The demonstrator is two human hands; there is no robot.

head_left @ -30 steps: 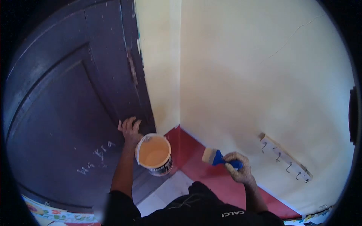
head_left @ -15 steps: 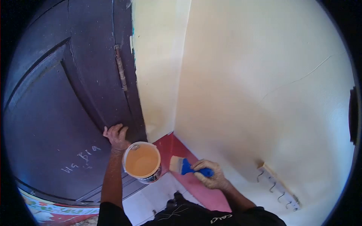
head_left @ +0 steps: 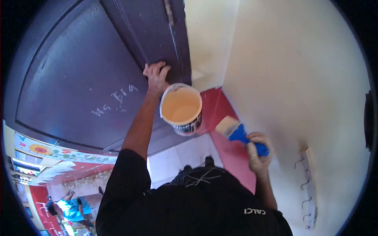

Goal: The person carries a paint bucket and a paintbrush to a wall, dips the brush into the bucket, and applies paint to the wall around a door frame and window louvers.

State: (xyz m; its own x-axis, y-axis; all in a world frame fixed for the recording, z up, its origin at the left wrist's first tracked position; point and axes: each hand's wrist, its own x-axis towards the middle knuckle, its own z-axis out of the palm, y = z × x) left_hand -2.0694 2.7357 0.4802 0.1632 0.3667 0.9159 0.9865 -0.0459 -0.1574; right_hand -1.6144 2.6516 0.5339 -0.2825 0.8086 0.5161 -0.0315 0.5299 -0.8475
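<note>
The right hand [head_left: 259,156] grasps the paintbrush [head_left: 237,132] by its blue handle; the bristles point toward the bucket [head_left: 188,127], apart from it. The left hand [head_left: 157,81] rests, fingers extended, against the dark door [head_left: 98,59], near its hinged edge. The bucket is just beside the left wrist; whether the thumb grips it cannot be determined.
</note>
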